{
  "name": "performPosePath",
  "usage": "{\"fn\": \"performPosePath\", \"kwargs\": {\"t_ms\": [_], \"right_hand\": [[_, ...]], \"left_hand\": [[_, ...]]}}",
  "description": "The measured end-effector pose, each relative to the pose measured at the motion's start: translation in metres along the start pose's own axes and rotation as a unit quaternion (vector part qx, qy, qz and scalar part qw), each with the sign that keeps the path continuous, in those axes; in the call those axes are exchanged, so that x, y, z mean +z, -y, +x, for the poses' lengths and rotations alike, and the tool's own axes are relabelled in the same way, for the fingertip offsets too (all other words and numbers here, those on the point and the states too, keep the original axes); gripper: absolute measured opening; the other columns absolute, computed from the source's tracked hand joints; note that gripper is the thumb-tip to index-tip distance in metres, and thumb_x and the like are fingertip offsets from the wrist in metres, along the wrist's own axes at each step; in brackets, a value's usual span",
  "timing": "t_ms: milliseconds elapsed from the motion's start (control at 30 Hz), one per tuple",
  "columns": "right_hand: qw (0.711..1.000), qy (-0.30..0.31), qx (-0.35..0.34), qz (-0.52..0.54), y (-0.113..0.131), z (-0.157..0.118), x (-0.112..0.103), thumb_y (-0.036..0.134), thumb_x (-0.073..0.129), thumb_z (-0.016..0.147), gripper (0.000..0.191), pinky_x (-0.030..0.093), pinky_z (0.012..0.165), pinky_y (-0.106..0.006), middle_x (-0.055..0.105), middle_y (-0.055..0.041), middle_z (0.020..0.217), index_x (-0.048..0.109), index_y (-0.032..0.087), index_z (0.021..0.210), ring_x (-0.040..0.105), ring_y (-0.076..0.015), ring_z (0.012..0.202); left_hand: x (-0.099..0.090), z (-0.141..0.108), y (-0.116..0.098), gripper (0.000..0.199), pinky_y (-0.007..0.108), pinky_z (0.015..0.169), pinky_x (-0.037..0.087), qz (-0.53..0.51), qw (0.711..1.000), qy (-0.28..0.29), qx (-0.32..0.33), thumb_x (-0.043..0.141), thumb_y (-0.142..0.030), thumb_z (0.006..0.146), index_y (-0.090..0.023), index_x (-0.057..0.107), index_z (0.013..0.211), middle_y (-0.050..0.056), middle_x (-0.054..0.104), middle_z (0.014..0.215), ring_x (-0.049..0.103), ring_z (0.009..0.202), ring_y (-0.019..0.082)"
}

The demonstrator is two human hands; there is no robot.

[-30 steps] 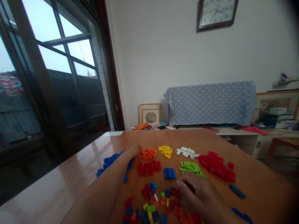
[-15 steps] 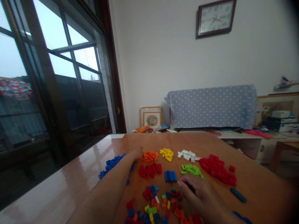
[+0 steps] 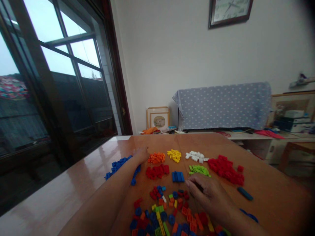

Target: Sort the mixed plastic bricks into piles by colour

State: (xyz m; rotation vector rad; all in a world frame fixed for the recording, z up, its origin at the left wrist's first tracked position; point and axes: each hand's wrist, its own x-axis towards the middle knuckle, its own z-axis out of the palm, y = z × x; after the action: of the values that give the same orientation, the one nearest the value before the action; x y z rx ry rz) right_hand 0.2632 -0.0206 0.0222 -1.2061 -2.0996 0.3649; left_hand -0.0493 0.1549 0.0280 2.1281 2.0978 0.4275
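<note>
My left hand (image 3: 140, 154) reaches far out between the blue brick pile (image 3: 118, 166) and the orange brick pile (image 3: 157, 158). Its fingers are small and blurred, so I cannot see whether they hold anything. Over the table's right half, my right hand (image 3: 205, 189) is closed, thumb against curled fingers; what is in it, if anything, is hidden. Just left of its fingertips lie blue bricks set side by side (image 3: 178, 176). Lime-green pieces (image 3: 199, 170) lie right behind it. Nearer me spreads a mixed heap of coloured bricks (image 3: 159, 218), partly beside my right wrist.
Across the table (image 3: 118, 144) lie sorted piles: yellow bricks (image 3: 174, 155), white bricks (image 3: 196, 156), dark red bricks (image 3: 157, 171) and bright red bricks (image 3: 226, 169). A dark blue bar (image 3: 245, 193) lies at the right. A cloth-covered object (image 3: 223, 106) stands behind the table.
My left hand has shifted a little left, away from the orange pile toward the blue pile. My right hand stays near the blue bricks. The view has tilted down slightly, showing more of the mixed heap.
</note>
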Motion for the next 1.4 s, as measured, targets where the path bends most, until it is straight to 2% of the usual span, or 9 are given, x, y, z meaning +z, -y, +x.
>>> {"fn": "performPosePath", "kwargs": {"t_ms": [167,333,467,600,800,1067,1200,1300,1400], "right_hand": [[1.0,-0.003,0.001,0.005,0.001,0.001,-0.006,0.035,0.044,0.098,0.03,0.036,0.064,-0.027,0.059,0.0003,0.07,0.059,0.021,0.077,0.055,-0.0153,0.068],[1.0,-0.006,0.006,0.027,0.002,-0.001,-0.009,0.038,0.045,0.098,0.031,0.036,0.062,-0.027,0.057,0.0012,0.069,0.058,0.021,0.076,0.056,-0.0148,0.067],[0.999,-0.016,-0.007,0.033,0.002,-0.001,-0.007,0.038,0.045,0.098,0.03,0.037,0.063,-0.027,0.058,0.0012,0.07,0.059,0.021,0.077,0.056,-0.0149,0.068],[1.0,-0.023,-0.006,0.016,0.001,0.0,-0.003,0.037,0.046,0.098,0.029,0.037,0.064,-0.027,0.06,0.0008,0.07,0.06,0.021,0.078,0.057,-0.0154,0.068],[1.0,-0.027,-0.001,0.014,-0.002,0.001,-0.004,0.038,0.046,0.097,0.03,0.036,0.062,-0.027,0.061,0.0005,0.07,0.062,0.021,0.078,0.057,-0.0157,0.067],[0.999,-0.045,-0.013,0.025,-0.007,0.001,-0.005,0.037,0.047,0.097,0.029,0.036,0.062,-0.026,0.059,0.0012,0.068,0.061,0.021,0.076,0.056,-0.0154,0.067],[0.998,-0.054,-0.012,0.027,-0.006,0.002,-0.006,0.037,0.046,0.097,0.029,0.037,0.062,-0.026,0.059,0.0007,0.069,0.061,0.021,0.078,0.055,-0.0154,0.067],[0.997,-0.065,-0.009,0.031,-0.005,0.001,-0.008,0.037,0.046,0.098,0.03,0.037,0.063,-0.026,0.059,0.0008,0.069,0.061,0.02,0.078,0.055,-0.0152,0.067],[0.996,-0.081,-0.002,0.032,-0.005,0.002,-0.01,0.037,0.046,0.098,0.031,0.036,0.061,-0.026,0.058,0.001,0.068,0.06,0.02,0.076,0.055,-0.0147,0.066]], "left_hand": [[-0.008,-0.044,-0.014,0.039,0.028,0.099,0.044,-0.05,0.995,-0.024,0.087,0.048,-0.023,0.087,-0.018,0.059,0.125,0.008,0.065,0.126,0.059,0.116,0.02],[-0.016,-0.12,-0.039,0.027,0.032,0.094,0.047,-0.13,0.954,0.043,0.267,0.051,-0.032,0.092,-0.02,0.068,0.108,0.006,0.07,0.11,0.063,0.103,0.02],[-0.02,-0.181,-0.057,0.057,0.043,0.106,0.042,-0.107,0.939,0.074,0.318,0.06,-0.056,0.086,-0.023,0.057,0.132,0.011,0.058,0.135,0.052,0.126,0.029],[-0.016,-0.22,-0.069,0.087,0.059,0.118,0.018,-0.061,0.913,0.128,0.382,0.059,-0.072,0.078,-0.03,0.036,0.151,0.008,0.042,0.153,0.031,0.143,0.036],[-0.007,-0.223,-0.073,0.097,0.065,0.118,0.009,-0.017,0.923,0.127,0.364,0.049,-0.081,0.077,-0.03,0.024,0.156,0.008,0.027,0.161,0.018,0.148,0.038],[-0.008,-0.208,-0.073,0.073,0.064,0.118,0.016,0.027,0.95,0.028,0.311,0.044,-0.066,0.09,-0.027,0.035,0.151,0.009,0.04,0.154,0.027,0.145,0.035],[-0.003,-0.222,-0.092,0.062,0.055,0.121,0.017,0.017,0.904,0.025,0.426,0.047,-0.061,0.092,-0.03,0.044,0.145,0.005,0.047,0.149,0.029,0.145,0.03],[0.014,-0.231,-0.107,0.053,0.053,0.121,0.015,0.033,0.837,0.011,0.545,0.052,-0.056,0.092,-0.031,0.051,0.138,0.003,0.052,0.144,0.031,0.143,0.028],[0.034,-0.231,-0.116,0.034,0.056,0.121,0.009,0.057,0.806,-0.029,0.588,0.048,-0.048,0.096,-0.032,0.06,0.124,0.0,0.05,0.146,0.032,0.142,0.027]]}}
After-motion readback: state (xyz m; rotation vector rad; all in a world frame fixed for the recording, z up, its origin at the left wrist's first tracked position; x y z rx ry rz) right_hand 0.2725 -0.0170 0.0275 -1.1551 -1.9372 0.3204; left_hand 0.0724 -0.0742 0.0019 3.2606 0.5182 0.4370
